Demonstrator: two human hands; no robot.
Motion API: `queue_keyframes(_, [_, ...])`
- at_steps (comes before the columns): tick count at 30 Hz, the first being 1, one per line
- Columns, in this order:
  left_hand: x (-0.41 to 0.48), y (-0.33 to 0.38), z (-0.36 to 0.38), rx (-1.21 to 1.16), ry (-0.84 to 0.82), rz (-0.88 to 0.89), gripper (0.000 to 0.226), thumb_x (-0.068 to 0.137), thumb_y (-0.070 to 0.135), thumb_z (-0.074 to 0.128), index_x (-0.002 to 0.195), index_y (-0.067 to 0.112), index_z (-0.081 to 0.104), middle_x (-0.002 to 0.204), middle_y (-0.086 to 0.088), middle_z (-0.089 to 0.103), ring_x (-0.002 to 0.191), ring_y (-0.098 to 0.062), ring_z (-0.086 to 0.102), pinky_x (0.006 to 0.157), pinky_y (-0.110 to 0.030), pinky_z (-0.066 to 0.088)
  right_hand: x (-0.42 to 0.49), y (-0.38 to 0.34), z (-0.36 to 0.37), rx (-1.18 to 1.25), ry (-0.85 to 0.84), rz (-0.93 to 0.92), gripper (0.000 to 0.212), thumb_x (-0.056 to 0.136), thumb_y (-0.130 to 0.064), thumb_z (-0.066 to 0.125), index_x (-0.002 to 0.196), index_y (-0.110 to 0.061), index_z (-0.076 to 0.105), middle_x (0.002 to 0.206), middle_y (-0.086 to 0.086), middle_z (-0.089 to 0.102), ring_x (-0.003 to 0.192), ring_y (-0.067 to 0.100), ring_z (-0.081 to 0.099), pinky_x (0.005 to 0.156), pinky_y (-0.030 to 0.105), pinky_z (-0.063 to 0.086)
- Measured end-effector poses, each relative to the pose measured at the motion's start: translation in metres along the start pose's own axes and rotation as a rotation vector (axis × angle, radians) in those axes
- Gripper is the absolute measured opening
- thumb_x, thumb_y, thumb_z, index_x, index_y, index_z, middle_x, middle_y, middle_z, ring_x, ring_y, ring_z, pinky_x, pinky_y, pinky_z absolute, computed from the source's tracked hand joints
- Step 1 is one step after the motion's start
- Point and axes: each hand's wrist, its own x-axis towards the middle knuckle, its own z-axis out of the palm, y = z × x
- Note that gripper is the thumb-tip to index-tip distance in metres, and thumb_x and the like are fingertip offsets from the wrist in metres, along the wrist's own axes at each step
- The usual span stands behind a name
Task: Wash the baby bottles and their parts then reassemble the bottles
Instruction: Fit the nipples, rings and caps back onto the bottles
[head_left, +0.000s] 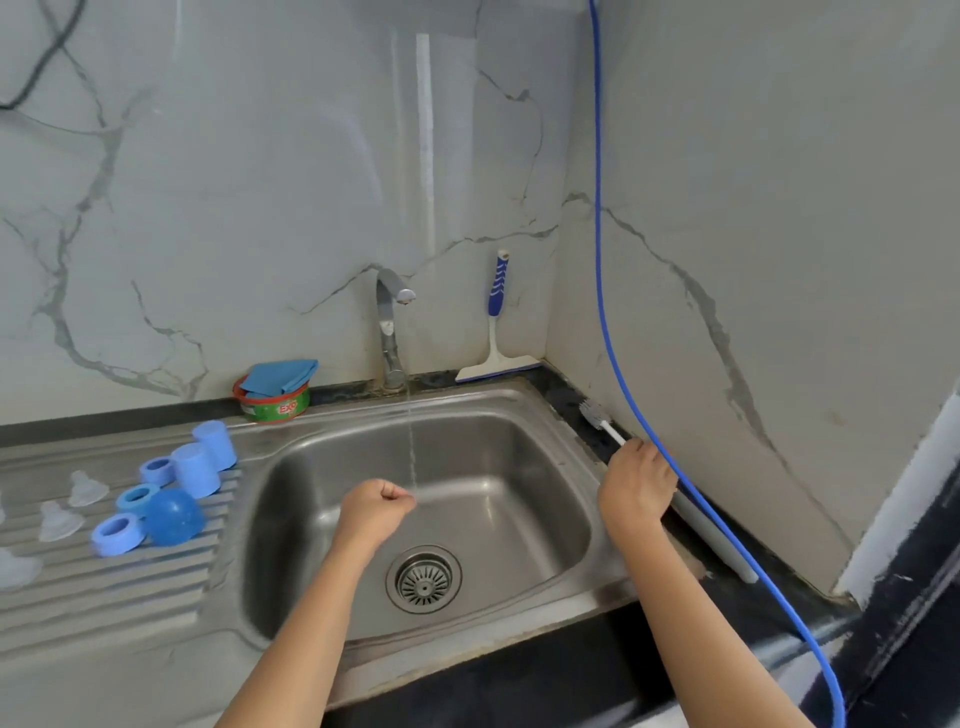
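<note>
Behind sink, nr caps: "EXO" tub.

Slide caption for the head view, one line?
Tap running, right hand grips the bottle brush beside the sink, left hand fisted over it, blue bottle parts on the drainboard.

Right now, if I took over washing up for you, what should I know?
Left hand: a closed fist over the sink, beside the running water, holding nothing.
Right hand: grips the bottle brush at the counter right of the sink.
Blue caps, rings, a dome lid and clear teats lie apart on the draining board.
Done: parts separated, tap on.
Left: scrub, rinse, reassemble. I cannot tell if any part is washed yet.
</note>
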Motion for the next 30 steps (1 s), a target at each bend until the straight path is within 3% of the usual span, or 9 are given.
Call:
queue_keyframes(3, [0.017, 0.003, -0.007, 0.007, 0.015, -0.004, 0.005, 0.084, 0.019, 0.068, 0.082, 0.016, 0.072, 0.088, -0.002, 0.071, 0.085, -0.016, 0.063, 0.072, -0.024, 0.044, -0.001, -0.024, -0.005, 0.015, 0.045, -0.056, 0.031, 0.094, -0.013, 0.049, 0.125, -0.007, 0.047, 0.128, 0.012, 0.047, 0.118, 0.026, 0.048, 0.098, 0.032, 0.04])
queue_keyframes(7, [0.047, 0.016, -0.018, -0.007, 0.052, 0.017, 0.019, 0.094, 0.017, 0.054, 0.106, 0.013, 0.069, 0.115, -0.005, 0.067, 0.108, -0.022, 0.06, 0.091, -0.028, 0.043, -0.004, -0.063, -0.006, 0.116, -0.001, -0.268, 0.033, 0.092, -0.017, 0.051, 0.123, -0.008, 0.046, 0.127, 0.012, 0.041, 0.117, 0.026, 0.043, 0.094, 0.03, 0.041])
queue_keyframes(12, [0.088, 0.049, -0.022, -0.075, 0.054, 0.028, 0.042, 0.101, 0.015, 0.037, 0.143, 0.01, 0.041, 0.146, -0.009, 0.044, 0.13, -0.025, 0.043, 0.103, -0.033, 0.035, -0.012, -0.109, 0.008, 0.2, -0.14, -0.461, 0.031, 0.094, -0.012, 0.044, 0.124, -0.007, 0.045, 0.13, 0.015, 0.04, 0.121, 0.031, 0.038, 0.097, 0.034, 0.039])
queue_keyframes(17, [0.127, 0.079, -0.014, -0.137, 0.034, 0.004, 0.048, 0.103, 0.014, 0.032, 0.15, 0.009, 0.027, 0.154, -0.009, 0.031, 0.139, -0.027, 0.032, 0.109, -0.033, 0.03, -0.007, -0.147, 0.014, 0.234, -0.223, -0.528, 0.032, 0.094, -0.013, 0.045, 0.124, -0.005, 0.045, 0.128, 0.015, 0.041, 0.118, 0.03, 0.04, 0.096, 0.033, 0.04])
queue_keyframes(23, [0.164, 0.083, -0.001, -0.142, 0.009, 0.028, 0.04, 0.102, 0.015, 0.031, 0.141, 0.013, 0.04, 0.14, -0.011, 0.047, 0.126, -0.029, 0.045, 0.094, -0.03, 0.035, 0.0, -0.158, 0.04, 0.227, -0.336, -0.512, 0.029, 0.094, -0.011, 0.044, 0.123, -0.006, 0.047, 0.129, 0.014, 0.04, 0.12, 0.029, 0.038, 0.096, 0.032, 0.039])
queue_keyframes(30, [0.18, 0.075, 0.002, 0.023, 0.023, 0.114, 0.044, 0.1, 0.01, 0.031, 0.144, 0.009, 0.036, 0.14, -0.015, 0.048, 0.125, -0.031, 0.046, 0.098, -0.033, 0.038, 0.008, -0.153, 0.055, 0.217, -0.413, -0.445, 0.035, 0.094, -0.011, 0.046, 0.128, -0.005, 0.047, 0.132, 0.016, 0.039, 0.121, 0.031, 0.037, 0.095, 0.034, 0.042])
